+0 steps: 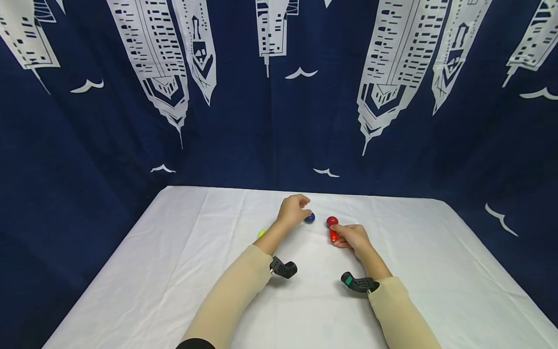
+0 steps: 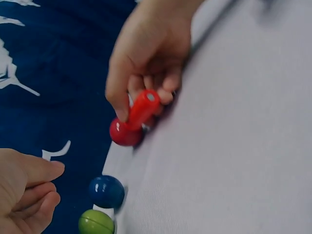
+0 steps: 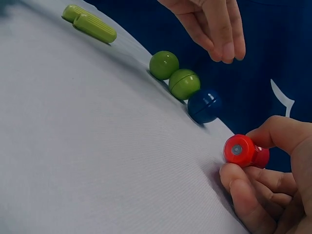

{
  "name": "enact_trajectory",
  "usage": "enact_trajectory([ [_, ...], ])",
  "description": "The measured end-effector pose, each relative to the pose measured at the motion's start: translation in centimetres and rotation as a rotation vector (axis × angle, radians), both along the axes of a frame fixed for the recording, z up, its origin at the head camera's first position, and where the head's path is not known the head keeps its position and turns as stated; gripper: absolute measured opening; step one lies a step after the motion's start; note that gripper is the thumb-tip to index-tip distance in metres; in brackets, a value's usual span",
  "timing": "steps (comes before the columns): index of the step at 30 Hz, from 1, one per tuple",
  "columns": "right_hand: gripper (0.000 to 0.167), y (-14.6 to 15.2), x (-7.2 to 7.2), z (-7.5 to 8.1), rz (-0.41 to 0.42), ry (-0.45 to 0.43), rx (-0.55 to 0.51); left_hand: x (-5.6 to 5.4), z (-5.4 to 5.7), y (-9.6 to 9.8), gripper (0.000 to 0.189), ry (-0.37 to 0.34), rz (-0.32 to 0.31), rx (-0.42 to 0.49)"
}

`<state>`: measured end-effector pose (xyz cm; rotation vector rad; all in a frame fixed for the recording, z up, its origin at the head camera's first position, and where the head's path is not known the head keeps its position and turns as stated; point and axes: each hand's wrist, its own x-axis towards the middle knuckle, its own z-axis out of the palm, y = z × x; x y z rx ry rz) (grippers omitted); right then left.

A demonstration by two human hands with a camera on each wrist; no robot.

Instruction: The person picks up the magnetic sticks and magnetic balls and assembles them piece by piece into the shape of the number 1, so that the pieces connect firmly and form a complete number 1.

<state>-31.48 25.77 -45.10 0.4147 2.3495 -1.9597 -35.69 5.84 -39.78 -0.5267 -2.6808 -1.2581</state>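
My right hand (image 1: 352, 236) pinches a short red handle (image 2: 145, 108) between thumb and fingers. The handle has a small grey disc on its end (image 3: 236, 149). A glossy red ball (image 1: 332, 221) sits at the handle's far end; whether the two are joined I cannot tell. My left hand (image 1: 293, 209) hovers beside a blue ball (image 1: 310, 218), its fingers loosely bent with nothing between them. Two green balls (image 3: 164, 65) lie in a row with the blue ball (image 3: 204, 106) in the right wrist view.
Two ribbed green handles (image 3: 95, 28) lie side by side farther along the white-covered table (image 1: 174, 291). In the head view my left forearm partly hides a yellow-green piece (image 1: 261, 233). A dark blue curtain (image 1: 270, 126) with white building prints hangs behind the table.
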Motion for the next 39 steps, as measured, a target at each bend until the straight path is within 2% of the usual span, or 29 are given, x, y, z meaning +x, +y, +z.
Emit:
enact_trajectory([
  [6,0.033,0.2,-0.2,0.1,0.003,-0.035,0.004,-0.7,0.1,0.4,0.038,0.077,-0.061,-0.318],
  [12,0.031,0.3,-0.2,0.3,-0.008,-0.05,0.013,-1.3,-0.5,0.7,0.042,0.138,-0.115,-0.475],
  [23,0.03,0.3,-0.2,0.1,0.012,-0.026,-0.004,-1.9,-0.9,1.2,0.044,0.084,-0.147,-0.599],
  [31,0.034,0.2,0.0,0.2,0.019,-0.03,0.02,-2.5,-1.7,1.5,0.042,0.114,-0.145,-0.675],
  [35,0.033,0.1,0.0,0.2,0.019,-0.018,0.017,-2.7,-2.1,1.5,0.042,0.126,-0.134,-0.689],
  [39,0.032,0.2,0.0,0.2,0.023,-0.012,0.011,-2.7,-2.4,1.5,0.042,0.107,-0.12,-0.666],
])
